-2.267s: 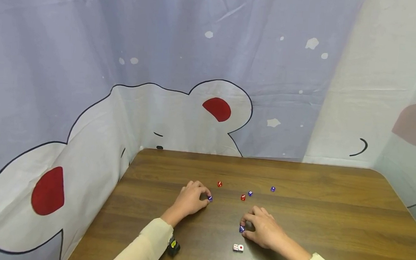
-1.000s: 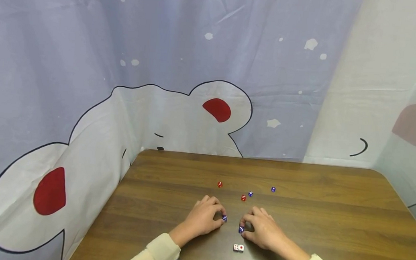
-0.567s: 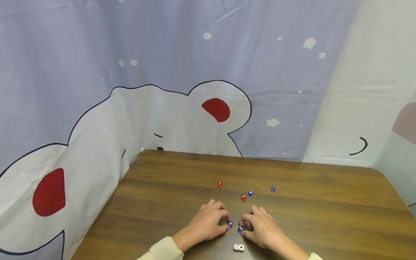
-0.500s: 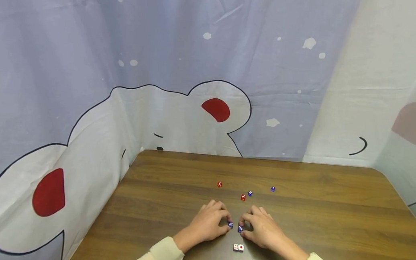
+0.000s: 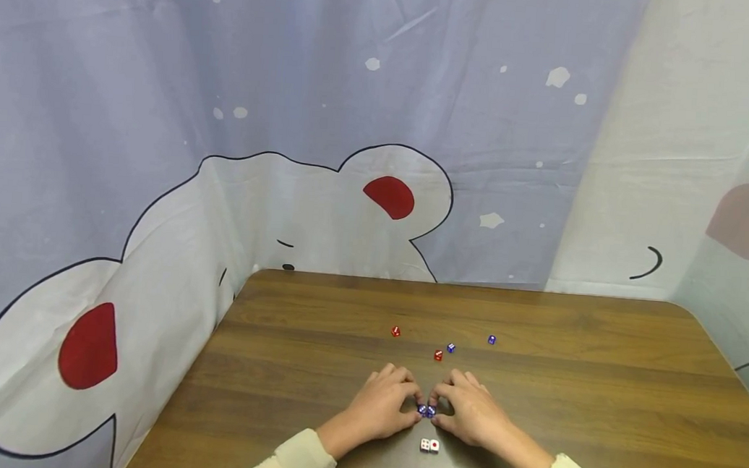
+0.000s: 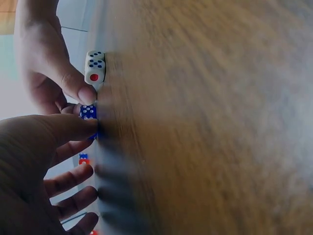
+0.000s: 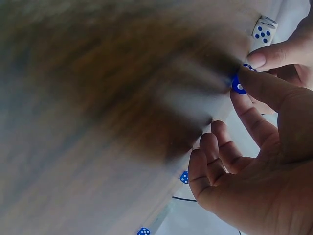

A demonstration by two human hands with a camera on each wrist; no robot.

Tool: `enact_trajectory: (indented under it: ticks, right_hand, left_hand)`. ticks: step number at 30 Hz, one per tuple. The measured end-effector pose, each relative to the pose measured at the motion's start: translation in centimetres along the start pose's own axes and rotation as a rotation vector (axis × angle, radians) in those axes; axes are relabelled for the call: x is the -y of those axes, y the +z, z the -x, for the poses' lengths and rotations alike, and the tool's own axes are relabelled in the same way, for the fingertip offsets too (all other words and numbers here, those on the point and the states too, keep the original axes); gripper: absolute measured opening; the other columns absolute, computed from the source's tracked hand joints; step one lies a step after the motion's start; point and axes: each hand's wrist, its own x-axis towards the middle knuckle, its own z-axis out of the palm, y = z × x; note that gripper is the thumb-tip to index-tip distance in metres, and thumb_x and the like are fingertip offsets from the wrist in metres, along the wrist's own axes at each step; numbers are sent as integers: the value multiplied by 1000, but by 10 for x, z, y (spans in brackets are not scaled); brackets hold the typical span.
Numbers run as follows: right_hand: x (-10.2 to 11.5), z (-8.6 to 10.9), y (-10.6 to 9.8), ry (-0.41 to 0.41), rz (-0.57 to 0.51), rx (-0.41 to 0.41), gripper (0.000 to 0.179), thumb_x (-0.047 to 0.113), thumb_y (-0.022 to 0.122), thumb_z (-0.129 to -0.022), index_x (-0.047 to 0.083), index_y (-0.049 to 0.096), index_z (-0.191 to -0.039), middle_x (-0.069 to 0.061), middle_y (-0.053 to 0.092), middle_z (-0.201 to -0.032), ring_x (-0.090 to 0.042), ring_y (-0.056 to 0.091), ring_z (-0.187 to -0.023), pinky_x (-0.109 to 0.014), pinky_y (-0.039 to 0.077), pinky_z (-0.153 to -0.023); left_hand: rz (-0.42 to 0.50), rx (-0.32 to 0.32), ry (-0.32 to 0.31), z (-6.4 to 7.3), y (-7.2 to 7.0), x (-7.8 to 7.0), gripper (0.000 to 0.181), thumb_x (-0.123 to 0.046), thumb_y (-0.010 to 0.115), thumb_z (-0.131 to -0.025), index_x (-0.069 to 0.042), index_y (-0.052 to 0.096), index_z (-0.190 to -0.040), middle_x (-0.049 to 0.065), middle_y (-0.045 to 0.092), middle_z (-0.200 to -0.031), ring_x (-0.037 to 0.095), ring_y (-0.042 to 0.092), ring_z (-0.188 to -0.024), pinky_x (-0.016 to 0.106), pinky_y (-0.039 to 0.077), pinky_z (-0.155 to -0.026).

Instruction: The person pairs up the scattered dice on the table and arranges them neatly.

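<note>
Two blue dice meet side by side on the wooden table in the head view. My left hand (image 5: 384, 403) pinches the left blue die (image 5: 422, 411) between thumb and forefinger. From the other side, my right hand (image 5: 474, 413) pinches the right blue die (image 5: 431, 412) the same way. In the right wrist view that blue die (image 7: 238, 86) shows between thumb and forefinger, the other three fingers curving apart from it. A pair of white dice (image 5: 429, 446) sits together just nearer than the blue pair, one with a single red dot on top.
Farther back on the table (image 5: 574, 364) lie a red die (image 5: 396, 331), another red die (image 5: 438, 355) with a blue die (image 5: 450, 348) beside it, and a blue die (image 5: 492, 340) to the right. A printed curtain (image 5: 294, 76) hangs behind the table's far edge.
My left hand has carried its blue die rightward and nearer, up to the other blue die. My right hand has stayed almost in place, its die shifting slightly left.
</note>
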Motion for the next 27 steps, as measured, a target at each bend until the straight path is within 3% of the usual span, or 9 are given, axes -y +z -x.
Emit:
enact_trajectory:
  ticks: [27]
  right_hand:
    - [-1,1,-2,5,-41,12,25,24,88,-75,24,67,-87,7,53,-99,-16,48,-93,-34,39,-75]
  left_hand:
    - [-6,-21,27,0,3,-2,20,-43,79,-85,-34,74,-101,-10,63,-118,10,51,-103,30,42,-82]
